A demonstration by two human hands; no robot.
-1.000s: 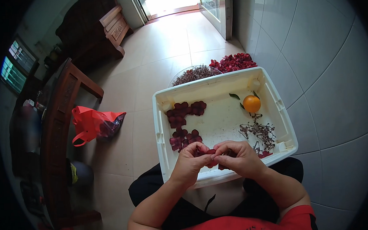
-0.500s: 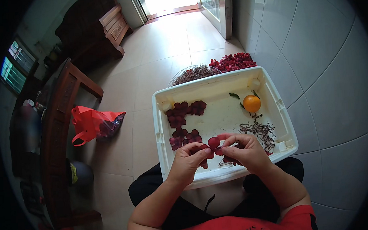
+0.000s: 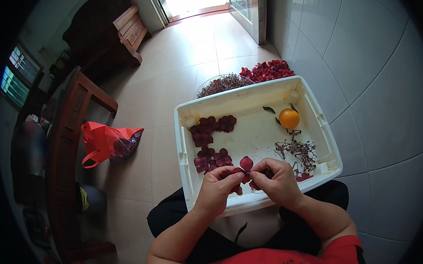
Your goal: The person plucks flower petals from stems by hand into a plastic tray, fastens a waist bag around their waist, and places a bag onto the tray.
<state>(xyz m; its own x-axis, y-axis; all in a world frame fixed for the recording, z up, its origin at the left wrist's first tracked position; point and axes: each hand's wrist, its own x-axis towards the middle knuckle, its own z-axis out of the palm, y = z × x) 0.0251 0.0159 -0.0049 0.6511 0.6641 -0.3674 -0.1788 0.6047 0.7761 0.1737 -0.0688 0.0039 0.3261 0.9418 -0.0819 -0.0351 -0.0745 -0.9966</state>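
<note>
Over the near side of a white plastic tub, both hands meet at a dark red fabric-like flower. My left hand pinches its left side between thumb and fingers. From the other side, my right hand grips close to the flower's centre, thumb and forefinger pressed together. One rounded petal stands up between the fingertips; the rest is partly covered. More dark red flowers lie flat along the tub's left side. Thin brown stems are heaped at the right, near an orange with green leaves.
Beyond the tub sit a clear bowl of brown stems and a pile of red petals on the tiled floor. A red bag stands left, beside a wooden table. A tiled wall rises on the right.
My right hand has shifted slightly left and down, its fingers now closer to the flower's middle. My left hand stays nearly in place with its pinch kept.
</note>
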